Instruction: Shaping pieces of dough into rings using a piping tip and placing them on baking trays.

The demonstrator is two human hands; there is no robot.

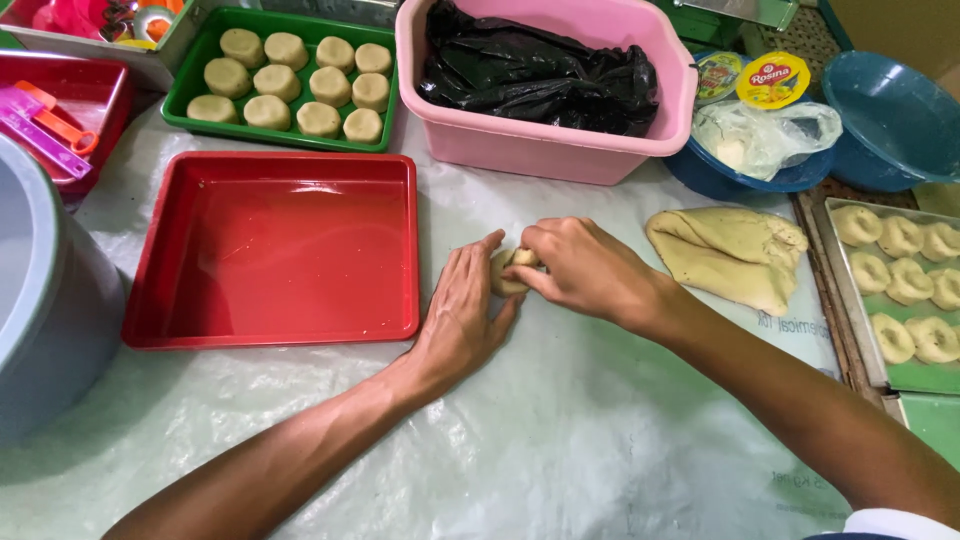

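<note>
At the far left edge a grey round container (40, 300) is standing on the pale plastic sheet (560, 440) that is covering the table, with a small red tray (95, 95) holding pink and orange utensils (45, 125) lying beyond it. Just to the right, an empty red tray (275, 250) is sitting near the middle, and behind it a green tray (200, 75) is carrying rows of round dough pieces (295, 85). Right of the red tray, the left hand (465, 310) is lying flat-fingered against a small dough ball (508, 272), cupping its left side, while the right hand (580, 268) is pinching the ball from above with curled fingers. Farther back a pink tub (560, 150) is holding a black plastic bag (540, 75). To the right a large slab of dough (725, 255) is resting on the sheet, blue bowls (890, 110) are standing far right, and a metal tray (850, 300) is holding ring-shaped dough pieces (905, 280).
</note>
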